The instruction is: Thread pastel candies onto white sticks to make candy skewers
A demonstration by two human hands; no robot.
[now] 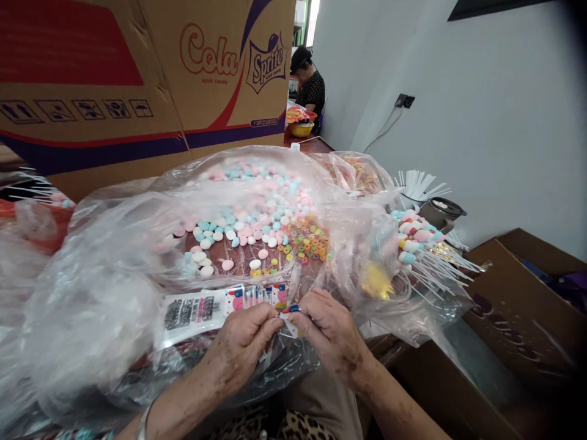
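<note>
My left hand (245,342) and my right hand (328,330) meet at the near edge of the table, fingers pinched together on a small clear printed packet (287,318) with a blue and red bit at its top. A stack of flat printed wrappers (215,305) lies just beyond my left hand. Behind them, pastel pink, blue and white candy discs (247,226) and small coloured rings (309,244) lie spread on clear plastic sheeting (105,269).
A big Cola/Sprite cardboard box (137,79) stands at the back left. Candy lollipops on white sticks (422,244) lie at the right, beside a pot (443,211) and loose sticks. An open carton (518,318) sits at right. A person (309,85) stands far back.
</note>
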